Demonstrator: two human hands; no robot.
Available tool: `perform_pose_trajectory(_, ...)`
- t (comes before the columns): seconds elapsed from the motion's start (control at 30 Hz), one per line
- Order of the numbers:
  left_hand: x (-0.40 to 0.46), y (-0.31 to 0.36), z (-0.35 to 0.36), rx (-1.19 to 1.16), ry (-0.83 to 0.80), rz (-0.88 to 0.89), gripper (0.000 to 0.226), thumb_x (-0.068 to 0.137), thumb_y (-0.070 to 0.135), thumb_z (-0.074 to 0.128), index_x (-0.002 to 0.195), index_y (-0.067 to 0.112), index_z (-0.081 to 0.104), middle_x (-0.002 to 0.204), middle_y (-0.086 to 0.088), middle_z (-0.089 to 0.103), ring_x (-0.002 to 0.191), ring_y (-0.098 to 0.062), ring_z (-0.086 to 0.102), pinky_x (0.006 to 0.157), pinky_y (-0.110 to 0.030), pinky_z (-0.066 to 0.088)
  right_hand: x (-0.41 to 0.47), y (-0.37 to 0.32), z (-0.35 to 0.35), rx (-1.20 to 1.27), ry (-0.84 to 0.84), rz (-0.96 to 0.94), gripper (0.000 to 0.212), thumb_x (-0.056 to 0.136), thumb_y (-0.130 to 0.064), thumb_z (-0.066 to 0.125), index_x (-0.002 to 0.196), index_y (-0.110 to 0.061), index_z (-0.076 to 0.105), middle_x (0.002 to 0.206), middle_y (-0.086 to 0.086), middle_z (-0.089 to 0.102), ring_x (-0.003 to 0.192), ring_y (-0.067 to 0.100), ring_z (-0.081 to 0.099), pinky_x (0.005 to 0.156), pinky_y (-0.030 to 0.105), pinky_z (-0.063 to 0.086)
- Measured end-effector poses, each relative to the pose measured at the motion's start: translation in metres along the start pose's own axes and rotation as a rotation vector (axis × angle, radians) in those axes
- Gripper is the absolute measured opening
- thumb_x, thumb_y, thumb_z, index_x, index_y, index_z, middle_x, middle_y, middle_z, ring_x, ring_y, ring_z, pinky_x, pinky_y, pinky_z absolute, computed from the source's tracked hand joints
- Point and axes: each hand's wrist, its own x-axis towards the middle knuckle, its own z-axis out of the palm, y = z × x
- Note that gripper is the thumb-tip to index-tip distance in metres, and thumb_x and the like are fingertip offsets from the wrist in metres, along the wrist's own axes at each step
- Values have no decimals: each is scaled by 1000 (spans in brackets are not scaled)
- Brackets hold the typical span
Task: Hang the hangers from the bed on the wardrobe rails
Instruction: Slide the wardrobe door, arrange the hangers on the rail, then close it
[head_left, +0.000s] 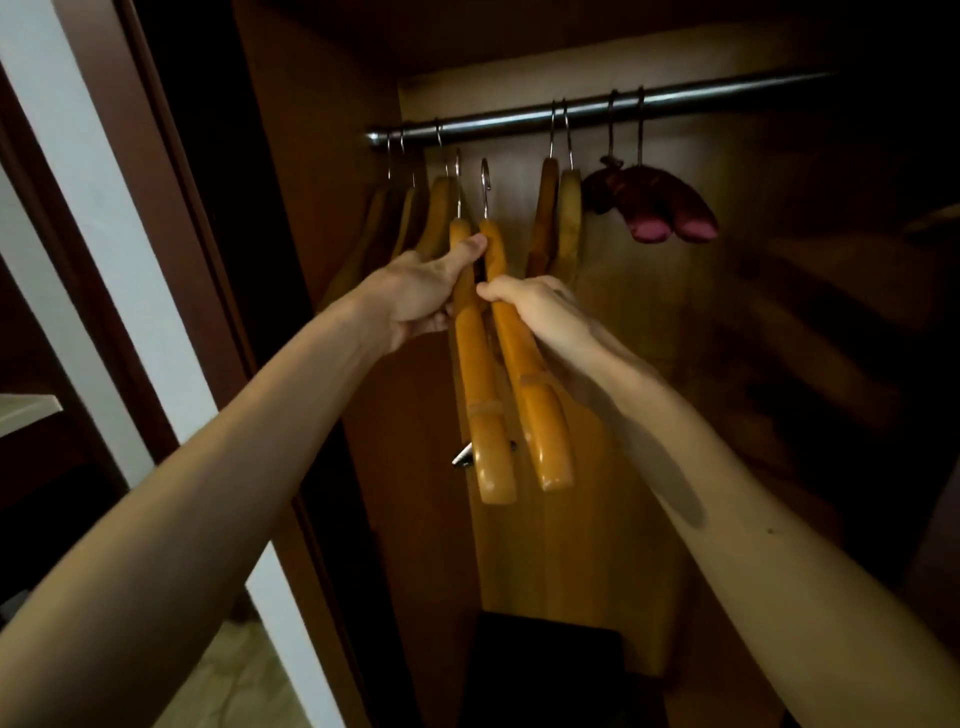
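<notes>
Inside the open wardrobe a metal rail (509, 118) runs across the top. My left hand (421, 296) grips one wooden hanger (480, 405) near its neck. My right hand (540, 306) grips a second wooden hanger (535, 400) right beside it. Both hangers are held edge-on with their metal hooks pointing up, and the hook tips are just below the rail without touching it. Three wooden hangers (431, 218) hang at the rail's left end. Two more wooden hangers (558, 218) hang near the middle.
Two dark red padded hangers (660, 208) hang to the right of the wooden ones. The wardrobe's side panel (311, 208) stands close on the left, with a white door frame (104, 234) beyond it. A dark box (561, 670) sits on the wardrobe floor.
</notes>
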Motion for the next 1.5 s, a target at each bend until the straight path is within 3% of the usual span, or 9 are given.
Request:
perform_pose_trajectory(0.1,32,23,-19,39,-11,9,38,97,51,58,92,14,56,61,2,48,47,-7,44,49,-17,42,19,-21,-9,-69,58,-15,34,89,-49,62,94,-15,59,73,-3,59,67,13,60,63,28,45)
perform_pose_trajectory(0.27,84,53,-37,153,5,36,38,98,53,55,104,16,56,55,3,46,39,-6,38,37,-15,31,50,-42,-20,-84,115,-35,26,97,-37,59,114,-17,60,88,-2,62,69,2,56,37,6,40)
perform_pose_trajectory(0.33,100,61,-38,219,25,48,38,100,53,50,104,16,56,54,4,45,42,-7,37,38,-16,29,65,-49,-20,-85,128,-27,38,98,-31,58,129,-10,57,123,10,56,66,3,52,32,6,35)
perform_pose_trajectory(0.4,114,66,-38,283,41,65,37,102,51,46,103,16,56,54,4,47,45,-7,36,40,-16,29,78,-54,-19,-84,119,-18,30,99,-28,56,123,-10,62,90,0,59,69,8,55,38,9,41)
perform_pose_trajectory(0.57,146,63,-32,346,54,93,33,104,46,44,104,16,60,68,1,55,50,-9,42,43,-18,32,109,-53,-19,27,124,27,15,101,-25,53,105,-15,63,82,-1,60,76,13,55,65,29,45)
perform_pose_trajectory(0.83,188,62,-22,387,102,211,34,104,47,43,92,19,57,83,-5,58,72,-17,52,61,-28,41,146,-45,-19,-2,131,-7,20,104,-29,48,91,-17,58,86,2,56,86,18,55,70,34,41)
perform_pose_trajectory(1.17,224,52,-7,450,87,207,28,104,45,46,101,20,56,85,-5,56,72,-16,53,67,-31,46,167,-25,-20,-8,215,118,31,107,-28,43,123,-10,63,111,12,68,108,28,63,84,37,48)
perform_pose_trajectory(1.33,228,42,1,555,114,194,35,105,38,49,78,17,54,70,-4,51,54,-14,46,52,-25,40,174,-14,-13,-264,320,118,37,107,-33,37,126,-12,59,132,13,60,121,31,56,104,39,43)
perform_pose_trajectory(1.5,221,36,8,769,219,310,36,106,36,45,95,10,66,86,-8,62,85,-24,65,79,-36,54,172,-13,-8,-657,404,66,33,102,-28,50,129,-9,53,125,14,61,109,30,61,84,34,46)
